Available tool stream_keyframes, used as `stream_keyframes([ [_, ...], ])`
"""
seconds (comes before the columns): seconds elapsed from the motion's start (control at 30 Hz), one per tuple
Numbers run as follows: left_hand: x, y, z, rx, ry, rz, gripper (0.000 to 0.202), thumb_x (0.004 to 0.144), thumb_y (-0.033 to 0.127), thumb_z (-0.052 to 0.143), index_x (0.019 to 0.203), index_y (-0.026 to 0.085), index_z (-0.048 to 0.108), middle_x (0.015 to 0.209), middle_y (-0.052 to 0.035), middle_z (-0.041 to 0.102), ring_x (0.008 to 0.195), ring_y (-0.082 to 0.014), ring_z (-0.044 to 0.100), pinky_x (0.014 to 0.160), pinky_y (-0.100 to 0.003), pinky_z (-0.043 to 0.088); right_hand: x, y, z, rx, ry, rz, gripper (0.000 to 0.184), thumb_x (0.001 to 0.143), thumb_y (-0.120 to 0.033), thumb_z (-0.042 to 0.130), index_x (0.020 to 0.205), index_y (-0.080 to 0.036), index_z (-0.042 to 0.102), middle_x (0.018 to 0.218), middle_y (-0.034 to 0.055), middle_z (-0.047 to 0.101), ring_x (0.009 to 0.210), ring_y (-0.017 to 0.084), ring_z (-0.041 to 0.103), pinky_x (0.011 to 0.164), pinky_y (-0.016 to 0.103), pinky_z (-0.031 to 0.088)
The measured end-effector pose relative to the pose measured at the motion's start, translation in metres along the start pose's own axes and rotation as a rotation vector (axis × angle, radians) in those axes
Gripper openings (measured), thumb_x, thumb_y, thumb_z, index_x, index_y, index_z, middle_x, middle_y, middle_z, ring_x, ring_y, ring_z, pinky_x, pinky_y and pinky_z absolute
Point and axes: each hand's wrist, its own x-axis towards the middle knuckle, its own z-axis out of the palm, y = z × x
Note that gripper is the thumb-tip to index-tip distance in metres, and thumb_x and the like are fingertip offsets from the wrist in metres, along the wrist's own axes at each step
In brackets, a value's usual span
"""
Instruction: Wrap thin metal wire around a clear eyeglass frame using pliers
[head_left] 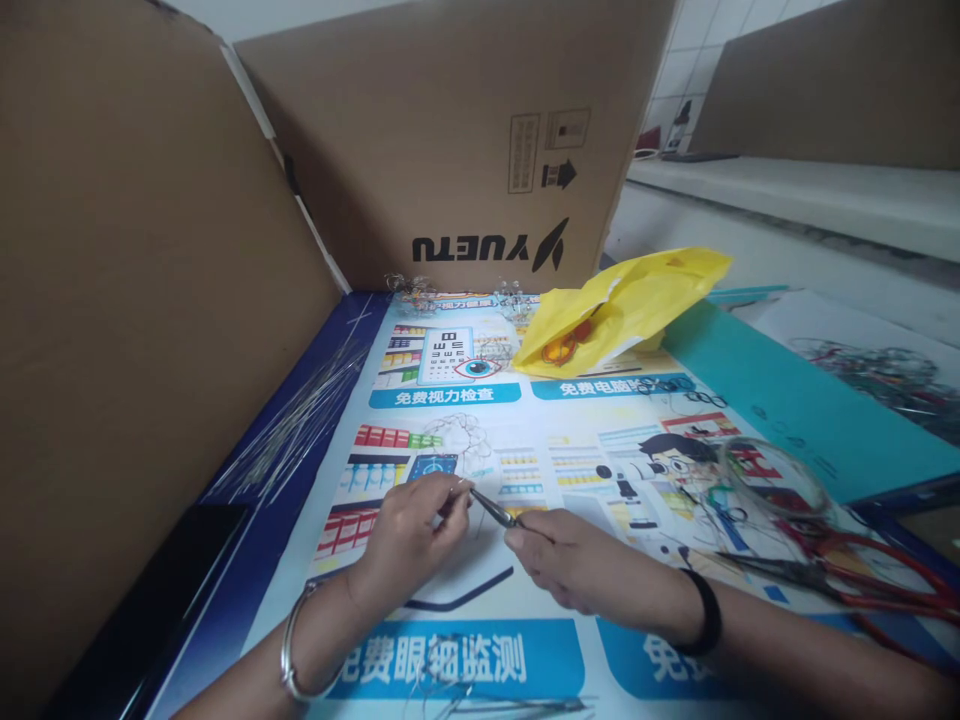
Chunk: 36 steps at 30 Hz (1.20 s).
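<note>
My left hand (416,530), with a silver bangle at the wrist, is closed in a pinch on a thin wire; little of the wire shows between the fingers. A pair of needle-nose pliers (495,508) has its tips touching the left fingertips. Its handles are wrapped in my right hand (577,560), which has a black band at the wrist. Beyond the left hand lies a loose tangle of fine wire (459,436). Close to the front edge of the view are more wire bits and a slim metal tool (517,705).
A yellow bag (645,300) lies at the back. Right are a wire coil (776,478), red-handled scissors (885,575) and a wire pile (877,375) beyond a teal sheet (810,410). Straight wires (292,430) lie left, beside a cardboard wall (150,250). A printed poster (465,600) covers the table.
</note>
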Motion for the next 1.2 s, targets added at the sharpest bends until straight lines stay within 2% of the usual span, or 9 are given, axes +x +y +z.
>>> stream_keyframes([
  [0.27,0.018,0.0,-0.028,-0.354,-0.396,-0.216,0.018,0.078,0.017,0.045,0.073,0.017,0.062,0.064,-0.0018,0.064,0.058,-0.0103,0.057,0.055,-0.021,0.045,0.001,0.001,-0.011,-0.393,0.018,-0.173,0.039,0.087,-0.05,0.034,0.064,-0.018,0.035,0.059,-0.0034,0.039,0.055,0.008,0.036,0.051,0.021,0.028],
  [0.4,0.018,-0.01,-0.023,-0.648,-0.557,-0.452,0.016,0.079,0.022,0.047,0.07,0.015,0.059,0.062,-0.0005,0.062,0.05,-0.0074,0.055,0.047,-0.017,0.042,0.0,0.001,-0.015,-0.601,0.049,-0.22,0.04,0.087,-0.05,0.034,0.064,-0.018,0.039,0.061,-0.0026,0.043,0.055,0.008,0.038,0.05,0.022,0.024],
  [0.53,0.017,-0.018,-0.014,-0.767,-0.618,-0.547,0.016,0.079,0.028,0.05,0.072,0.015,0.058,0.06,-0.0002,0.061,0.047,-0.007,0.054,0.045,-0.017,0.041,0.001,0.002,-0.02,-0.808,0.138,-0.22,0.038,0.086,-0.05,0.036,0.074,-0.017,0.05,0.065,0.0013,0.053,0.057,0.011,0.043,0.05,0.024,0.021],
  [0.63,0.025,-0.02,-0.01,-0.762,-0.578,-0.552,0.02,0.079,0.03,0.05,0.069,0.014,0.057,0.058,-0.0001,0.059,0.047,-0.0063,0.052,0.047,-0.017,0.04,0.006,-0.001,-0.026,-0.841,0.175,-0.22,0.038,0.086,-0.049,0.035,0.074,-0.017,0.05,0.064,0.0018,0.053,0.057,0.011,0.043,0.051,0.024,0.021],
  [0.77,0.053,-0.027,-0.008,-0.758,-0.385,-0.561,0.017,0.076,0.029,0.053,0.067,0.014,0.054,0.059,0.0007,0.059,0.046,-0.0059,0.052,0.047,-0.018,0.04,0.026,-0.018,-0.037,-0.692,0.217,-0.27,0.039,0.087,-0.048,0.034,0.063,-0.018,0.041,0.059,-0.0016,0.045,0.056,0.009,0.04,0.052,0.023,0.026],
  [0.83,0.069,-0.036,-0.006,-0.778,-0.265,-0.557,0.016,0.074,0.029,0.055,0.068,0.015,0.053,0.059,0.0021,0.058,0.045,-0.0056,0.051,0.047,-0.018,0.04,0.04,-0.029,-0.042,-0.548,0.222,-0.253,0.041,0.085,-0.051,0.036,0.061,-0.018,0.038,0.057,-0.003,0.041,0.053,0.008,0.036,0.049,0.022,0.026],
  [0.93,0.085,-0.052,-0.001,-0.737,-0.217,-0.54,0.019,0.072,0.031,0.057,0.066,0.013,0.053,0.059,0.001,0.059,0.045,-0.0064,0.051,0.046,-0.018,0.04,0.06,-0.039,-0.048,-0.191,0.133,-0.079,0.039,0.081,-0.056,0.039,0.067,-0.02,0.037,0.053,-0.0068,0.034,0.041,0.005,0.028,0.039,0.019,0.021],
  [1.07,0.078,-0.066,0.006,-0.685,-0.149,-0.548,0.02,0.076,0.032,0.053,0.068,0.013,0.053,0.058,0.0019,0.057,0.045,-0.0058,0.051,0.045,-0.016,0.038,0.072,-0.036,-0.049,-0.09,0.087,-0.021,0.04,0.079,-0.057,0.042,0.068,-0.019,0.041,0.051,-0.0079,0.035,0.037,0.003,0.028,0.035,0.017,0.02],
  [1.2,0.067,-0.065,0.007,-0.669,-0.18,-0.504,0.021,0.077,0.033,0.053,0.069,0.014,0.055,0.062,0.001,0.059,0.048,-0.007,0.053,0.047,-0.017,0.04,0.069,-0.029,-0.048,-0.103,0.069,-0.067,0.043,0.078,-0.059,0.043,0.068,-0.017,0.045,0.053,-0.0068,0.039,0.037,0.003,0.032,0.033,0.016,0.023],
])
